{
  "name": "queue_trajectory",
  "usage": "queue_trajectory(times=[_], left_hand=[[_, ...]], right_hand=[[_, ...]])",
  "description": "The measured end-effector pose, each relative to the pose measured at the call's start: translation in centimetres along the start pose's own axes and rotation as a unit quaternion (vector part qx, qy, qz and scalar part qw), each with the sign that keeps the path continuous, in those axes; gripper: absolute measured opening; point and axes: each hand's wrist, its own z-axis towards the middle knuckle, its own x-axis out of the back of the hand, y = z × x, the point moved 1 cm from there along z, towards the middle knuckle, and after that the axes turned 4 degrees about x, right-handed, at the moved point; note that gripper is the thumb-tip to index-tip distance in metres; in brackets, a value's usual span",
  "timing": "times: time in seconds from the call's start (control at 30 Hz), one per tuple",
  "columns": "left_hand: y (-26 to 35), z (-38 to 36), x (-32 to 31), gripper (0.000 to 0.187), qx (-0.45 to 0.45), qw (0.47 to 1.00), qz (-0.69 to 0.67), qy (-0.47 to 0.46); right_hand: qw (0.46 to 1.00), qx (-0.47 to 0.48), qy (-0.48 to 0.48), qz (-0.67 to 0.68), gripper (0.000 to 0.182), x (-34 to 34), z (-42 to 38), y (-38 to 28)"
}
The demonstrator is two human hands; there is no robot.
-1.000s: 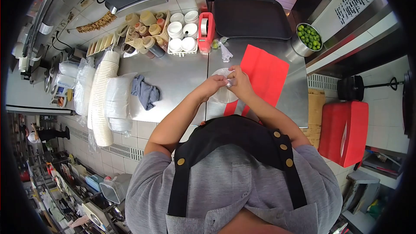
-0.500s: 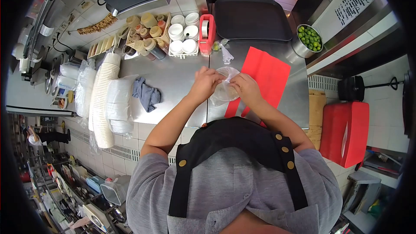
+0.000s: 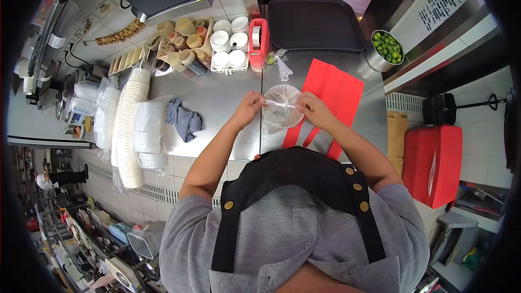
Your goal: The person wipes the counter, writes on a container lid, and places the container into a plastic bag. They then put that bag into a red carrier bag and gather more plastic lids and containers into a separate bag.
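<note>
In the middle of the steel counter stands a clear plastic bag (image 3: 283, 116) around what looks like a round tub; its contents are too blurred to make out. My left hand (image 3: 249, 108) pinches one end of the bag's twisted top, and my right hand (image 3: 316, 110) pinches the other end. The twisted plastic is stretched between them across the tub. Under and beside my right hand lies a flat red bag (image 3: 339, 89) with its handles toward me. A small knotted plastic bag (image 3: 284, 69) with something green beside it lies just beyond.
A red tape dispenser (image 3: 259, 43), a basket of white lidded cups (image 3: 229, 46) and sauce bottles (image 3: 187, 40) line the back. A black tray (image 3: 317, 24) and a pot of limes (image 3: 387, 51) stand right of them. A blue cloth (image 3: 183, 119) and stacked containers (image 3: 130, 125) lie left.
My hands have moved apart, from close together over the bag to either side of it. The bag's top is now pulled into a taut strand between them.
</note>
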Motion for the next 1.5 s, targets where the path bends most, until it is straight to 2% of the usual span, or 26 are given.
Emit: queue_trajectory(times=[0.03,0.07,0.1,0.17,0.2,0.27,0.3,0.33,0.37,0.4,0.47,0.57,0.7,0.77,0.8,0.87,0.97,1.0,1.07,1.1,1.17,1.2,1.27,1.3,1.37,1.5], left_hand=[[1.8,0.0,0.1,0.016,0.141,0.951,-0.267,-0.068],[2.9,0.0,-0.2,0.020,0.269,0.808,-0.508,-0.129],[3.1,0.2,-0.6,0.020,0.270,0.808,-0.508,-0.130],[3.4,0.5,-1.3,0.020,0.252,0.803,-0.522,-0.138],[3.4,0.6,-1.6,0.021,0.243,0.801,-0.529,-0.141],[3.7,0.7,-2.1,0.024,0.227,0.795,-0.542,-0.149],[3.8,0.9,-2.5,0.024,0.229,0.794,-0.542,-0.150],[4.3,1.2,-2.5,0.025,0.117,0.932,-0.321,-0.125],[4.8,1.4,-2.4,0.026,-0.005,0.993,-0.074,-0.089],[5.1,1.3,-2.2,0.026,-0.005,0.993,-0.073,-0.090],[6.0,1.2,-1.5,0.023,0.010,0.990,0.098,-0.105],[5.6,0.5,-1.3,0.020,0.009,0.979,0.150,-0.138],[4.7,0.0,-1.9,0.018,-0.018,0.986,0.146,-0.076],[4.9,-0.4,-1.7,0.015,-0.031,0.996,0.069,-0.052],[4.9,-0.7,-1.7,0.015,-0.031,0.996,0.068,-0.052],[4.9,-1.0,-1.5,0.017,-0.069,0.997,0.006,-0.036],[5.4,-1.2,-1.6,0.013,-0.042,0.998,-0.046,-0.004],[5.7,-1.0,-1.4,0.013,-0.044,0.998,-0.046,-0.002],[6.7,-0.6,-1.2,0.010,-0.148,0.989,0.017,0.012],[7.2,-0.4,-1.5,0.010,-0.149,0.989,0.018,0.014],[8.0,0.0,-2.2,0.009,-0.194,0.977,-0.018,0.091],[7.9,0.2,-2.4,0.009,-0.194,0.977,-0.019,0.092],[7.2,0.9,-3.3,0.011,-0.146,0.983,-0.110,0.031],[6.9,1.1,-3.8,0.011,-0.147,0.982,-0.111,0.031],[6.5,1.4,-4.5,0.011,0.039,0.982,-0.165,0.083],[6.9,1.5,-4.4,0.013,0.087,0.983,-0.127,0.098]], right_hand=[[0.971,-0.080,0.015,0.226,0.020,-0.7,0.5,-0.1],[0.885,-0.155,0.029,0.438,0.024,-1.3,0.8,-0.2],[0.885,-0.156,0.030,0.438,0.024,-1.5,1.0,-0.4],[0.808,-0.195,-0.025,0.555,0.031,-2.1,1.3,-0.4],[0.808,-0.196,-0.026,0.556,0.031,-2.6,1.5,-0.1],[0.871,-0.183,-0.048,0.452,0.025,-3.3,2.2,0.6],[0.871,-0.185,-0.047,0.453,0.025,-3.6,2.4,0.9],[0.929,-0.141,-0.027,0.340,0.025,-3.2,2.8,0.5],[0.971,-0.094,-0.007,0.220,0.025,-2.7,3.0,0.1],[0.971,-0.095,-0.006,0.220,0.025,-2.1,3.0,-0.3],[0.976,-0.154,-0.072,0.135,0.025,-0.8,3.0,-1.1],[0.971,-0.169,-0.101,0.134,0.027,-0.8,2.4,0.1],[0.967,-0.209,-0.094,0.113,0.025,-1.4,2.0,0.0],[0.931,-0.172,-0.044,0.318,0.016,-3.6,1.4,1.9],[0.931,-0.172,-0.044,0.318,0.016,-4.3,1.1,2.5],[0.931,-0.105,0.028,0.348,0.006,-3.9,1.1,2.0],[0.938,-0.138,0.086,0.305,0.021,-1.7,1.3,-1.4],[0.939,-0.135,0.087,0.304,0.021,-1.6,1.4,-1.9],[0.973,-0.130,0.063,0.182,0.035,-1.4,1.7,-2.3],[0.973,-0.128,0.062,0.181,0.035,-1.3,1.9,-2.2],[0.982,-0.094,0.046,0.156,0.036,-1.5,2.0,-2.0],[0.982,-0.094,0.045,0.155,0.036,-1.7,2.0,-1.8],[0.981,-0.103,0.058,0.152,0.038,-1.9,1.9,-1.5],[0.981,-0.104,0.058,0.151,0.038,-1.9,1.7,-1.3],[0.974,-0.086,0.094,0.185,0.040,-2.0,1.4,-1.6],[0.975,-0.069,0.138,0.158,0.040,-2.4,1.2,-1.9]])
